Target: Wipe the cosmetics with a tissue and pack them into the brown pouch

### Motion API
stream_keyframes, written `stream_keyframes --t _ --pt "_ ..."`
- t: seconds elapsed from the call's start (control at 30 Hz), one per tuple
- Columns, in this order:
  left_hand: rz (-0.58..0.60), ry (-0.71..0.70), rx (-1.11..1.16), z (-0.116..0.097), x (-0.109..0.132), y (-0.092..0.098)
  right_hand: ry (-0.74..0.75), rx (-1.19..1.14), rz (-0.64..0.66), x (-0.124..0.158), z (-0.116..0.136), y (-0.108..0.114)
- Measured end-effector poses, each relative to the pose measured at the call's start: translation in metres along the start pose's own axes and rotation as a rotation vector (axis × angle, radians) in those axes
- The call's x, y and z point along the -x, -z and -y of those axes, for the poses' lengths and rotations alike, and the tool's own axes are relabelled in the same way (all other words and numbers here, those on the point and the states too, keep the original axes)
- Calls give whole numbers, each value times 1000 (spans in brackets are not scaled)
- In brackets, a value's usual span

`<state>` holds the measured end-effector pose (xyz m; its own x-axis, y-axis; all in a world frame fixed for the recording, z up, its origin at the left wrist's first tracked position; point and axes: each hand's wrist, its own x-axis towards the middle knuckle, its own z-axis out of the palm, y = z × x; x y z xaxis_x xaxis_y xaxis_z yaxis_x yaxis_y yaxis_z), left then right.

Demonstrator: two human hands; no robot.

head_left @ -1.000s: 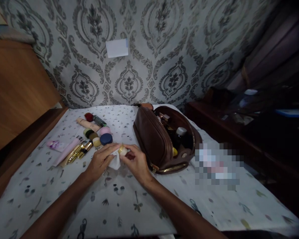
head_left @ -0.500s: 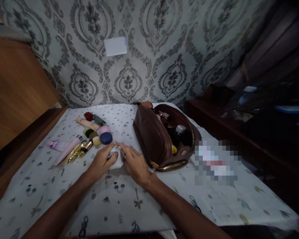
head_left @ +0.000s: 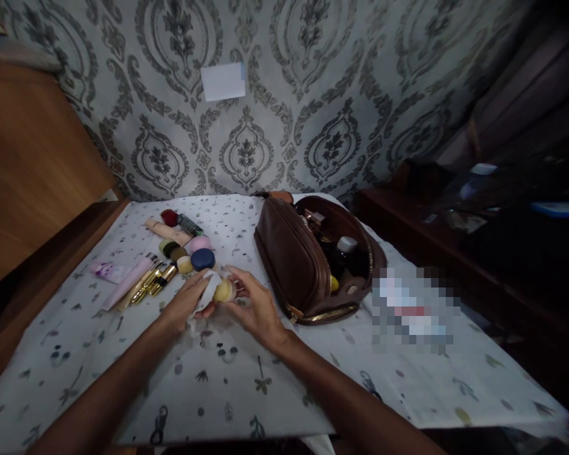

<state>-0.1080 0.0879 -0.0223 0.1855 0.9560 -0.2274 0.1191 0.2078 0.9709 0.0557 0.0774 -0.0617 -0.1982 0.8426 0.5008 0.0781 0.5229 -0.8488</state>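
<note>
My left hand (head_left: pixel 186 303) is closed on a crumpled white wipe (head_left: pixel 210 287), which lies against a small round jar with a yellow top (head_left: pixel 224 291). From the other side, the fingers and thumb of my right hand (head_left: pixel 258 309) grip that jar. Both hands are just above the cloth, in front of a group of cosmetics. Nearest to them are a dark blue round jar (head_left: pixel 203 260), a small cream-yellow jar (head_left: pixel 184 264) and a pink round jar (head_left: pixel 200 244).
A brown leather toiletry bag (head_left: pixel 289 253) stands unzipped at the right, with bottles inside. Gold tubes (head_left: pixel 164 280), a pink tube (head_left: pixel 130 281) and a red-topped item (head_left: pixel 169 218) lie left. A blurred-out packet (head_left: pixel 412 309) is right of the bag. Wooden furniture (head_left: pixel 42 158) borders the left.
The wipe has shifted left, uncovering the yellow jar between my hands. My right hand's fingers have spread around the jar. The view has moved slightly.
</note>
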Motion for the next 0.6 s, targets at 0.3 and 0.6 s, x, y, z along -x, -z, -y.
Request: stream_keyframes --t 0.3,0.6 --pt "-78 -361 -312 2 2 2 -421 -537 -140 -7 -7 -9" --pt "-80 -415 -430 2 7 -1 -505 -550 -218 -10 -1 0"
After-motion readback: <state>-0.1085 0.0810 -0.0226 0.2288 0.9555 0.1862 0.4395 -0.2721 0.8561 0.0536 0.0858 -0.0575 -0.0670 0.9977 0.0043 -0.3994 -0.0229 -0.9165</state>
